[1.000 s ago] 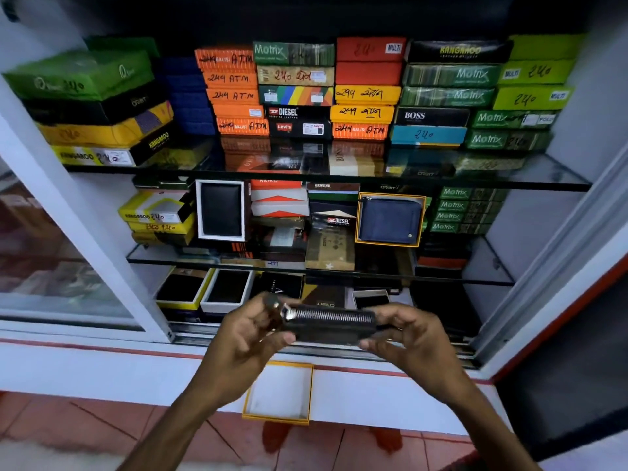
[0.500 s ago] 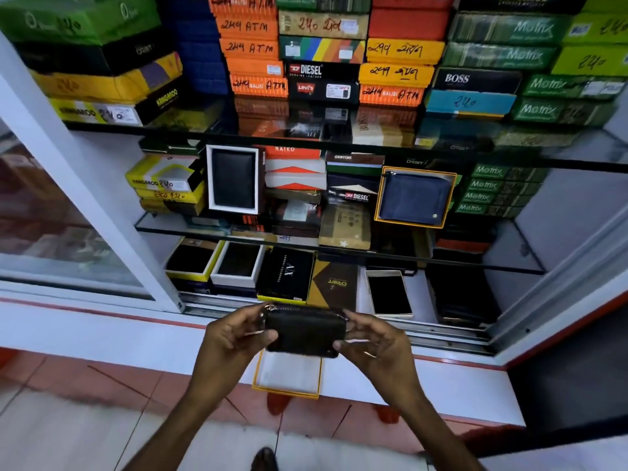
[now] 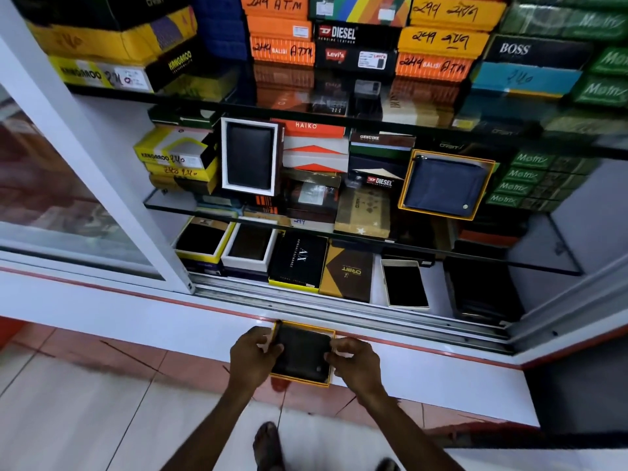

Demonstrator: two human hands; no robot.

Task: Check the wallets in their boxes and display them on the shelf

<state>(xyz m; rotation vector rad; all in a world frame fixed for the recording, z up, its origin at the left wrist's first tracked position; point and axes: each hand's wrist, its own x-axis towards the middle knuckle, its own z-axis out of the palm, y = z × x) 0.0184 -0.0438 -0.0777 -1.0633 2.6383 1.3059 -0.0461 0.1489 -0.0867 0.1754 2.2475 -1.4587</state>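
**Black wallet held in its yellow-rimmed box on the ledge**

On the white ledge (image 3: 424, 372) in front of the open display cabinet lies a shallow box with a yellow rim (image 3: 304, 383), and a black wallet (image 3: 300, 353) sits flat inside it. The person holds the wallet from both sides. The left hand (image 3: 251, 358) is curled around the left edge, with the fingers bent over the top face and the thumb near the box rim. The right hand (image 3: 353, 363) is curled in the same way on the right edge, and its fingertips (image 3: 331, 357) touch the wallet. Both hands are partly closed on the wallet; whether they press it or only rest on it cannot be told.

Behind the ledge runs the metal sliding track (image 3: 339, 305), and a glass door (image 3: 68, 205) is pushed to the left. On the bottom level, several open boxes show dark wallets: one with a yellow rim (image 3: 203, 240), beside it one with a white rim (image 3: 250, 244), then a black box with the letters AX (image 3: 299, 261), a brown and black box (image 3: 350, 271), and a white-rimmed box (image 3: 404, 283) further to the right. On the glass shelf (image 3: 163, 202) above, a black wallet in a white frame box (image 3: 250, 157) stands upright, and a blue wallet in a yellow-rimmed box (image 3: 445, 185) leans tilted toward the front. Stacks of closed boxes fill the space around them, among them orange ones with handwritten numbers (image 3: 282, 51) and green ones (image 3: 530, 180) on the right side.

Below, the floor has red tiles (image 3: 68, 348), and one foot (image 3: 268, 443) of the person is visible.
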